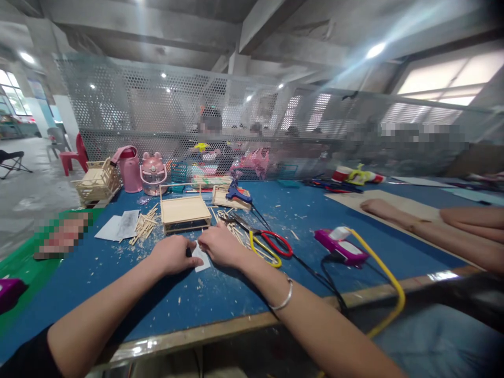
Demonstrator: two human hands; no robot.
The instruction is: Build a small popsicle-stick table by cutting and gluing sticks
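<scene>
A small piece of white paper lies on the blue tabletop between my hands. My left hand is curled at its left edge, with the thumb resting on the paper. From the other side, my right hand has its fingers pinched together at the paper's upper edge; whether a thin stick is also between them cannot be seen. Just beyond stands a small wooden rack made of slats and sticks. Scissors with red and yellow handles lie beside my right wrist. Loose wooden sticks are heaped to the left.
A blue glue gun rests behind the sticks. White sheets, a pink thermos and a pink bottle stand left. A purple power strip with a yellow cable sits right, near another person's arm. A mesh partition runs behind.
</scene>
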